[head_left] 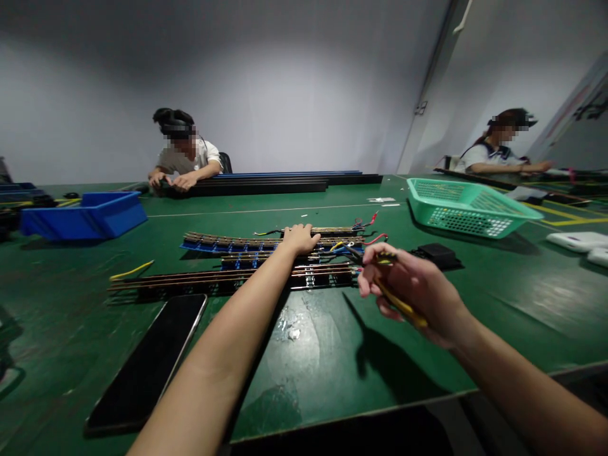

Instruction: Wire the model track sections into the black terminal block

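Note:
Several long black and blue strips with copper-coloured rods [175, 278] lie side by side across the table. My left hand [300, 239] rests over the far ones, its fingers curled over a wired strip [332, 232]; the fingertips are partly hidden. My right hand [418, 285] is closed around pliers with yellow handles [399, 303], held above the table. The dark jaws point left, close to a ring terminal [350, 244] on the wires at the strips' right end. Whether the jaws touch it I cannot tell. A red wire [377, 239] curves up nearby.
A phone [147, 367] lies at front left, near a yellow wire [133, 270]. Farther out are a blue bin [85, 216], a green basket [475, 212] and a black block [436, 254]. Two people work across the table, one beside long black bars [256, 185].

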A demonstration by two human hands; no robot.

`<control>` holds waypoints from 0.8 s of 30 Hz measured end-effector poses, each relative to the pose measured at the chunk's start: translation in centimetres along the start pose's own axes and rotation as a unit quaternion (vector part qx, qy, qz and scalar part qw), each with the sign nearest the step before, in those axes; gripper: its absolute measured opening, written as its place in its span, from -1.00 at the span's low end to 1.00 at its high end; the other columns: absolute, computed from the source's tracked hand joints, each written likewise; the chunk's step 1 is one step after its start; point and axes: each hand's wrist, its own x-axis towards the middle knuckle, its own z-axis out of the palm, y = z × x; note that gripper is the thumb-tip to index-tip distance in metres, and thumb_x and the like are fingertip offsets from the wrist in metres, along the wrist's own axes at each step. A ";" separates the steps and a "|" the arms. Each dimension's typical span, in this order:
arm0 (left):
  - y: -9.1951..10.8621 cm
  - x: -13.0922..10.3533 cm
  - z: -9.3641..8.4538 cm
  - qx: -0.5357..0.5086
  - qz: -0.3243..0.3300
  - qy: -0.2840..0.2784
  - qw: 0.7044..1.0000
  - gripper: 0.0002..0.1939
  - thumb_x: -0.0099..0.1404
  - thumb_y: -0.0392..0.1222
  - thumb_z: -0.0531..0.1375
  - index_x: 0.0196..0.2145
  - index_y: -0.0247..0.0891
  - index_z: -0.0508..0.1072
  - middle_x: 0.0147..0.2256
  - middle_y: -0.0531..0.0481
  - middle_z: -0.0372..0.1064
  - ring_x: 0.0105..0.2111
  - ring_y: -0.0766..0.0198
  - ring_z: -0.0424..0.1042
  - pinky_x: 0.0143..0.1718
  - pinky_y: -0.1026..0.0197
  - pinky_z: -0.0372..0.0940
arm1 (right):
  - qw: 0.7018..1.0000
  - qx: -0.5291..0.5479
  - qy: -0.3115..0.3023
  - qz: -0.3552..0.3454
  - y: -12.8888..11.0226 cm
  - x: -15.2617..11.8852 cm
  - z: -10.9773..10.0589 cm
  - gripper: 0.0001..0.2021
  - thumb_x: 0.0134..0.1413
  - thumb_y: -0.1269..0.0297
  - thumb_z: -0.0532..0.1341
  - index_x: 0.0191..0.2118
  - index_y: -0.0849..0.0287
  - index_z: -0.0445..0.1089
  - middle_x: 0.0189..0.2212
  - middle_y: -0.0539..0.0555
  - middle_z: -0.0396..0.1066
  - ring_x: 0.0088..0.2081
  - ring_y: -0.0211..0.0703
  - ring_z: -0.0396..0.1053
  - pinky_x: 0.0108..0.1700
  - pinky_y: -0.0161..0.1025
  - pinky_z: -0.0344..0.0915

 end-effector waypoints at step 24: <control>0.0 0.2 0.2 0.003 -0.011 0.000 1.000 -0.46 0.42 0.18 -0.10 0.15 -0.20 0.31 0.16 -0.25 0.31 0.17 -0.05 0.26 0.14 -0.11 0.09 | 0.799 -0.586 -0.022 -0.134 2.6 6.5 1.3 -0.68 0.23 0.19 0.04 -0.06 0.16 0.45 -0.21 0.19 0.52 -0.20 0.00 0.43 -0.18 -0.18 0.21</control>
